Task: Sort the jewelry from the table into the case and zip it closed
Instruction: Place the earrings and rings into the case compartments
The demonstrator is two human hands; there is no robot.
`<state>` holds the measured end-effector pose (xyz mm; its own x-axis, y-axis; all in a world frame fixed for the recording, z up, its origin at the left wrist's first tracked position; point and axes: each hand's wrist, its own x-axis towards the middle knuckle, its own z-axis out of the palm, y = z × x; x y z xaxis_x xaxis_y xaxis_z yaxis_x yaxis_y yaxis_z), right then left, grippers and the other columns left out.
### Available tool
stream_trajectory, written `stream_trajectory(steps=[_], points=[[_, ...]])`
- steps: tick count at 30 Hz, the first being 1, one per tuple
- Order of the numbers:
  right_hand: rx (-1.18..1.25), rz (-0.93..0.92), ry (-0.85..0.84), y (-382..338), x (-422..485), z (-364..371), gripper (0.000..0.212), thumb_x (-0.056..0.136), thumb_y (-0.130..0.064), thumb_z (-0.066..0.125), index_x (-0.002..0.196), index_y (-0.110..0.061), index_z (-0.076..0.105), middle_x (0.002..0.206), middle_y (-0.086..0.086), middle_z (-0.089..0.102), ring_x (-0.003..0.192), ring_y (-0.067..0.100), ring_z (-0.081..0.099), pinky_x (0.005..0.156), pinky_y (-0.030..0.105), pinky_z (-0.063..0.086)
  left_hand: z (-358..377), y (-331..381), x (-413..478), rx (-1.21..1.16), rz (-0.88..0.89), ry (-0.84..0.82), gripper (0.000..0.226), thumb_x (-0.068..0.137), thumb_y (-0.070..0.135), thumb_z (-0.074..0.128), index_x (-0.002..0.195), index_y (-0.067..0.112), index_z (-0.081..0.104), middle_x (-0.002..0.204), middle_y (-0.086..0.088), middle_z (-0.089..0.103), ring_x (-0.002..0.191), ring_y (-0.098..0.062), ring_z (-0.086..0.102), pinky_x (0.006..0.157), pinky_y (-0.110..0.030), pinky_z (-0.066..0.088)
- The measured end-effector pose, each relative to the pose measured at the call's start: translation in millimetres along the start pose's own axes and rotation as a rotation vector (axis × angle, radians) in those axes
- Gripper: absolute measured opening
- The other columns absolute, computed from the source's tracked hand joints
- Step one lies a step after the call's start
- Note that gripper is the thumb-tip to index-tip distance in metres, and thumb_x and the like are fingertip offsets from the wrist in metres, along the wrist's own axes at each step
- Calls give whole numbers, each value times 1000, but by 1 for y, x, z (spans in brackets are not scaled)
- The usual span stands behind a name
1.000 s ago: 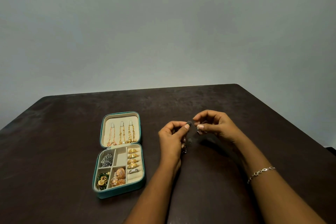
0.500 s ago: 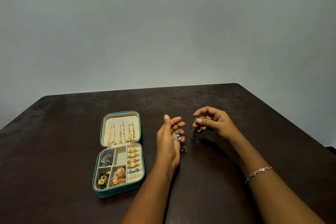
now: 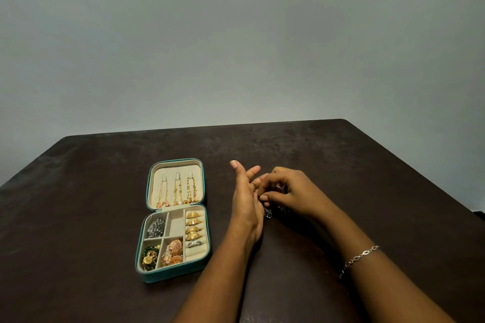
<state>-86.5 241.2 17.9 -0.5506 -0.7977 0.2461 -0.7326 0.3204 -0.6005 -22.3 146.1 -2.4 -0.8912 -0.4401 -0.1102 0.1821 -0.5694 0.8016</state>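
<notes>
Two hands: we see both meet above the table, to the right of the case, with the forearms coming in from the near edge.
Left hand (image 3: 246, 204): it stands on its edge with fingers straight and pointing away from us, thumb uppermost, and it grips nothing.
Right hand (image 3: 294, 191): its fingers curl in against the left fingers. They may be pinching something small there, but the spot is hidden and we cannot tell.
Loose jewelry: a dark silvery piece (image 3: 267, 214) lies on the table just beside the left palm, below the right fingertips. A second dark bit (image 3: 283, 208) lies near it, partly under the right hand.
Bracelet (image 3: 359, 259): a silver link chain on the right wrist.
Case (image 3: 173, 275): teal and unzipped, it lies open well to the left of the hands.
Case axis: the long axis runs away from us, with the tray nearest and the lid (image 3: 149, 186) at the far end, cream lining facing up.
Lid contents: three gold chains (image 3: 177, 191) hang side by side, lengthwise.
Tray contents: a silvery cluster (image 3: 156, 227) sits far left and a green and gold piece (image 3: 150, 257) near left. Rose-gold domed earrings (image 3: 174, 252) fill the near middle. Four gold rings (image 3: 193, 228) and a silver ring (image 3: 194, 243) sit in the right column.
Table (image 3: 78, 204): dark brown.
</notes>
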Motion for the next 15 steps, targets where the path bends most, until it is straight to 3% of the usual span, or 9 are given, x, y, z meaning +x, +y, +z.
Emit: stream_trajectory(steps=[3, 8, 12, 15], points=[[-41, 22, 43, 3, 0, 2, 6, 80, -15, 67, 85, -17, 68, 82, 0, 55, 74, 7, 50, 69, 26, 41, 0, -3, 2, 23, 38, -10, 69, 87, 63, 19, 122, 10, 47, 101, -13, 60, 56, -9, 62, 42, -17, 42], [106, 81, 165, 13, 2, 1, 14, 82, -9, 63, 79, -22, 65, 81, -2, 58, 76, 9, 55, 68, 18, 41, -2, -8, 6, 143, 113, 21, 50, 96, 45, 27, 115, 6, 52, 96, -11, 64, 75, -13, 63, 61, -23, 51], [234, 72, 184, 15, 1, -2, 25, 80, -7, 65, 72, -31, 62, 81, 0, 62, 73, 9, 57, 67, 20, 43, -5, -11, 9, 221, 177, 68, 32, 100, 27, 31, 97, 10, 57, 81, -9, 65, 66, -11, 63, 52, -19, 49], [212, 70, 115, 15, 1, -3, 18, 80, -12, 68, 76, -30, 66, 84, -2, 61, 79, 12, 58, 73, 25, 45, -4, -11, 8, 210, 172, 88, 32, 100, 29, 30, 93, 13, 57, 82, -8, 63, 66, -11, 60, 51, -19, 46]])
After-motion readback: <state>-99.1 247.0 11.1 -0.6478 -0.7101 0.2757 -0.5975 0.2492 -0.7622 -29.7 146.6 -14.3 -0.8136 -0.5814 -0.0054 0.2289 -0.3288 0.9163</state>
